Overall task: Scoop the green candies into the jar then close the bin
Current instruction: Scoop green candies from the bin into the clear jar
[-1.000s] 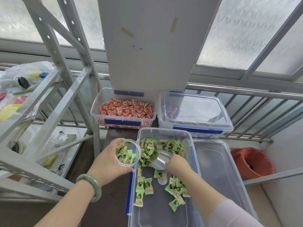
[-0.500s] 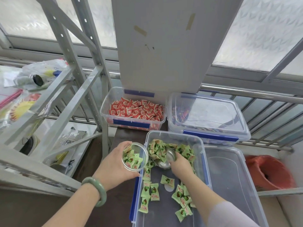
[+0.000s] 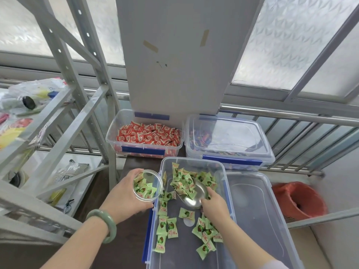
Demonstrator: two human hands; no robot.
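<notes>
**Scooping Green Candies by the Open Bin**

Left hand [image 3: 127, 195] stayed just left of the open bin [image 3: 194, 164], fingers curled tight round a clear jar [image 3: 147, 185]. Jar tipped toward the bin, its mouth facing up and right, touching the bin's left rim. Partly filled with green candies [image 3: 144, 189]. Green bangle [image 3: 104, 224] worn on that wrist.

Right hand [image 3: 213, 205] reached down inside the bin, closed on the handle of a shiny metal scoop [image 3: 195, 194]. Scoop bowl pointed toward the far end of the bin, pushed against a heap of candies there.

Green candies in the bin [image 3: 184, 181] lay in two bunches: a thick heap at the far end, and a looser scatter at the near end, near the right wrist. Each one wrapped in light green with a red and dark spot in the middle. Bare grey floor of the bin seen between them.

Bin lid [image 3: 252, 210] rested off the bin, just right of it, clear with nothing on it.

Behind the bin, an open box of red candies [image 3: 147, 135], and beside that a shut box with mixed candies [image 3: 227, 140]. Red bucket [image 3: 299, 200] far right of the bin. Grey metal shelf [image 3: 64, 117] left of the bin, holding bags and bits. Frosted windows and a white board [image 3: 174, 55] stood behind.
</notes>
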